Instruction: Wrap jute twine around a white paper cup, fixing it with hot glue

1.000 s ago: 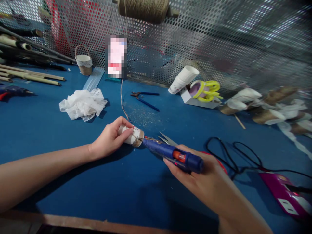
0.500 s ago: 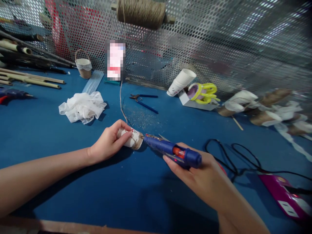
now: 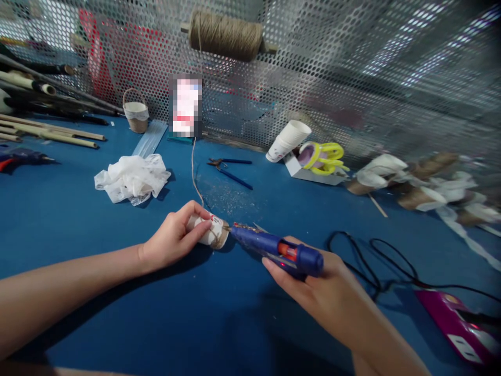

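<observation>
Lying on its side on the blue table, a white paper cup is gripped by my left hand, with thumb and fingers closed round it. Brown twine wraps the cup's right end and runs up behind it toward the spool. My right hand is wrapped round a blue hot glue gun, which points left. The gun's nozzle is at the twine-wrapped end of the cup, touching or very near it. Part of the gun's handle is hidden by my right hand.
Blue-handled pliers lie beyond the cup, left of stacked paper cups and yellow scissors. White lace is bunched at left. A twine spool hangs on the mesh. A purple power strip and black cord are at right.
The whole view has shifted slightly, so things sit a little lower in the picture. Both hands keep their grips, and the nozzle stays at the cup's twine-wrapped end.
</observation>
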Demonstrator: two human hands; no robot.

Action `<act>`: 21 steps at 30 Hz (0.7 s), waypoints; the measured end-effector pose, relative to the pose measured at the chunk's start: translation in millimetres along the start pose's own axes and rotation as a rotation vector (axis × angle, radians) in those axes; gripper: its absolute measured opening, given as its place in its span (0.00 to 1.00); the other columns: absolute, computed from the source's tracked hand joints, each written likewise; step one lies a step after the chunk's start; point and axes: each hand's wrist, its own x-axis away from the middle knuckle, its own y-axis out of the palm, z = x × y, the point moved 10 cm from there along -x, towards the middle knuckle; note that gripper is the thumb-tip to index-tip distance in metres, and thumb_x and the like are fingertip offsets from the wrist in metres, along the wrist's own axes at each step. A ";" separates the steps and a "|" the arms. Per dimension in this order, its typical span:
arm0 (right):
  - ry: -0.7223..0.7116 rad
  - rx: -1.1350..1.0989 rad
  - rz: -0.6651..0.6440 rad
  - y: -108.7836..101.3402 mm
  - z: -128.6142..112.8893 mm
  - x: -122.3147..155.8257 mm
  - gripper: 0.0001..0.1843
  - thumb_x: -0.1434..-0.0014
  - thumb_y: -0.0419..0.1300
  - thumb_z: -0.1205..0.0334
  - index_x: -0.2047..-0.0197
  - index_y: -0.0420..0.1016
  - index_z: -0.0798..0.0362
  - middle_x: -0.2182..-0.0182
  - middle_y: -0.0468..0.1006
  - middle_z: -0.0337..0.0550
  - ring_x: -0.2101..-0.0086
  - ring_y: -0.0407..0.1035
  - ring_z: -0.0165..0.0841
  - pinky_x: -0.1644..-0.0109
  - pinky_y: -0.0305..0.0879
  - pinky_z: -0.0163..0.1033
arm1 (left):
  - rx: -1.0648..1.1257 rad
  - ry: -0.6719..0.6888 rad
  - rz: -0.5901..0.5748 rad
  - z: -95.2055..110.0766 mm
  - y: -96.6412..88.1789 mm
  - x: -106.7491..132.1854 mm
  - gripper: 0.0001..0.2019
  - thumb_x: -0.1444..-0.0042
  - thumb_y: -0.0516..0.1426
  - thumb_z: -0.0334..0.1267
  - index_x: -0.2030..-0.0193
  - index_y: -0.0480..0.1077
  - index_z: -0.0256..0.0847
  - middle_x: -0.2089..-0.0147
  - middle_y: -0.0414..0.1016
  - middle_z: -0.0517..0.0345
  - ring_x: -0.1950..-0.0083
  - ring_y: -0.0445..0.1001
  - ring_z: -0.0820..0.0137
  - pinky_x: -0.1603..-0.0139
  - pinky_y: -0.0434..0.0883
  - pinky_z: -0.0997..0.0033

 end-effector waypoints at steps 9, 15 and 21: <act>-0.019 -0.004 0.032 -1.6 0.2 -1.1 0.06 0.42 0.55 0.60 0.71 0.66 0.49 0.77 0.74 0.38 0.77 0.69 0.31 0.71 0.68 0.36 | -0.023 0.058 0.014 4.2 -2.3 1.0 0.06 0.40 0.52 0.40 0.61 0.64 0.39 0.59 0.76 0.52 0.62 0.74 0.70 0.65 0.69 0.73; 0.021 -0.021 -0.016 2.2 1.9 3.0 0.07 0.41 0.56 0.60 0.71 0.67 0.50 0.78 0.72 0.36 0.79 0.66 0.28 0.75 0.65 0.34 | 0.000 0.029 0.001 4.5 0.0 -0.8 0.06 0.41 0.52 0.39 0.61 0.63 0.39 0.67 0.76 0.56 0.73 0.69 0.74 0.74 0.65 0.76; 0.025 -0.009 -0.050 7.5 5.3 10.5 0.05 0.42 0.57 0.61 0.70 0.69 0.50 0.76 0.74 0.36 0.76 0.69 0.30 0.74 0.67 0.35 | -0.004 0.014 0.017 3.4 -1.0 -0.6 0.07 0.41 0.52 0.40 0.62 0.63 0.39 0.68 0.75 0.57 0.73 0.69 0.74 0.73 0.65 0.76</act>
